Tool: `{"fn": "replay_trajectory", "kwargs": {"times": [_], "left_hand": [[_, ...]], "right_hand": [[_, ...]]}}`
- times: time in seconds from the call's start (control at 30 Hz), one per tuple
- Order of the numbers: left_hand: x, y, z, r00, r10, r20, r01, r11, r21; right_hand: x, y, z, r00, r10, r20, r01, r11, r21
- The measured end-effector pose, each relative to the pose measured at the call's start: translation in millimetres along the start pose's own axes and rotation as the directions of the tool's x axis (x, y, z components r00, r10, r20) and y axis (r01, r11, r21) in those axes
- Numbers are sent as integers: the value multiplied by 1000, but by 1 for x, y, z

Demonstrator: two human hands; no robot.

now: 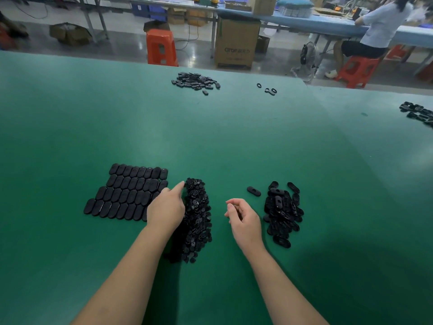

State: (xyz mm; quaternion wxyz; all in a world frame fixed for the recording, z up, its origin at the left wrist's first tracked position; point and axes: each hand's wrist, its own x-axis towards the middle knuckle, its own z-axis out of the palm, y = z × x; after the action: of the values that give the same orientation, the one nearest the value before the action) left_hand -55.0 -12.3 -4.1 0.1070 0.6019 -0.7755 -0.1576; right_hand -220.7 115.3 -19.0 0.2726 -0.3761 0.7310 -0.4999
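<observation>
Two grips are hovering over the surface (234,137). The left grip (166,208) is stretching its forefinger between the heap (199,219), just right of it, and the rows (126,193); its other fingers are tucking under, so I cannot tell its hold. The right grip (243,219) is hanging loosely curled, empty, between heap and pile (282,212).

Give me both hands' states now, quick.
Left hand: open, fingers stretched out beside the middle pile, holding nothing visible.
Right hand: fingers loosely curled; cannot tell whether it holds a piece.
</observation>
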Motion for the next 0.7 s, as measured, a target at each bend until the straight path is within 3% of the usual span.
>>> {"fn": "replay_trajectory", "kwargs": {"times": [0.2, 0.4, 0.7], "left_hand": [[15, 9, -4, 994, -25, 107, 15, 996, 92], [1, 2, -1, 997, 16, -72, -17, 1000, -16], [-8, -3, 0, 990, -37, -135, 16, 988, -155]], "right_hand": [[0, 0, 0, 1000, 6, 1, -6, 1000, 8], [1, 0, 0, 1000, -7, -1, 7, 1000, -17], [1, 1, 0, 1000, -7, 11, 8, 1000, -18]]}}
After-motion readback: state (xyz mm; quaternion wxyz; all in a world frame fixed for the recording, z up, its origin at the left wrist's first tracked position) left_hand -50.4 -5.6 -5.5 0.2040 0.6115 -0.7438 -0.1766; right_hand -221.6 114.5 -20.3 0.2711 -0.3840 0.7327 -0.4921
